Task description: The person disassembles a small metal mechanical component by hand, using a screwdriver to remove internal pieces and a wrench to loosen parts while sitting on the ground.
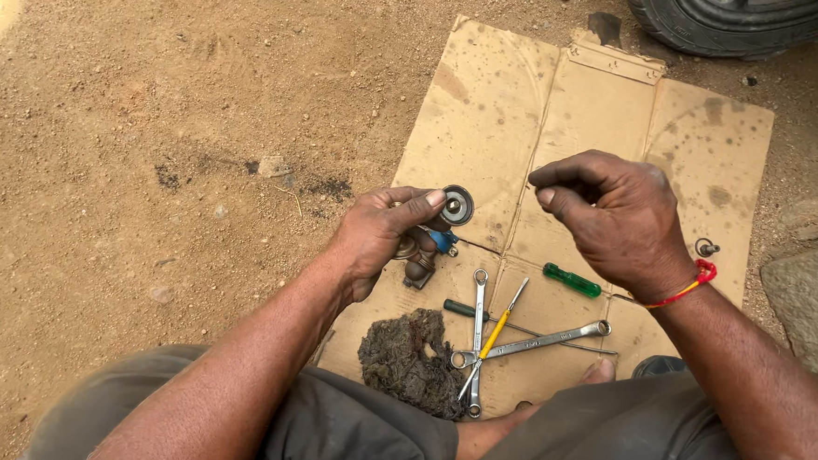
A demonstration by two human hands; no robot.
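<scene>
head view, left hand (381,233) gripping metal fitting (455,205)

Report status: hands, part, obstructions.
Left hand grips round metal valve part with blue fitting. Right hand pinched shut, contents unseen. Spanners, screwdrivers on cardboard below.

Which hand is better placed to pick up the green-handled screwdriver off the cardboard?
Right, probably. The right hand hovers almost directly above the green-handled screwdriver, fingers pinched with nothing visible between them. The left hand is busy gripping a round metal part.
</scene>
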